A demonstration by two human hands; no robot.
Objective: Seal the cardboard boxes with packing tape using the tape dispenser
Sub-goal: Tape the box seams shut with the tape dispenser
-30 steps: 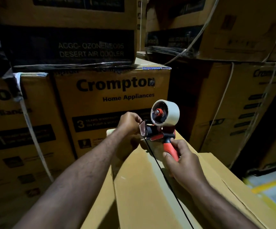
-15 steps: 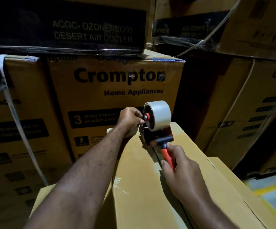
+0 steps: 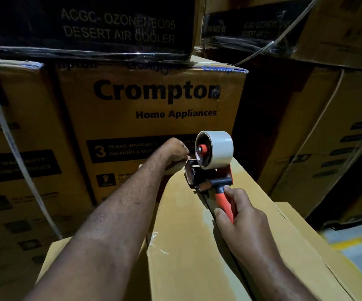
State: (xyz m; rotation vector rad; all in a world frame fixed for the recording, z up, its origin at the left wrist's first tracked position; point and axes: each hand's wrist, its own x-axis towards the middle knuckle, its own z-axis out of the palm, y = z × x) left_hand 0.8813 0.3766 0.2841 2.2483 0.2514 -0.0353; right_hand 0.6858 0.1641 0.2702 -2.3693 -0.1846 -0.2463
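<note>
While the right hand (image 3: 240,211) clamps round the orange handle of the black-framed tape dispenser (image 3: 208,177), the tool stands on top of the plain brown cardboard box (image 3: 186,246), at the far end of its dark centre seam, with its roll of pale packing tape (image 3: 219,148) uppermost. The left hand (image 3: 174,152) sits curled at the box's far edge, just beside the dispenser's front; whether it pinches tape cannot be told. Behind them stand stacked printed cartons (image 3: 154,118) marked Crompton.
</note>
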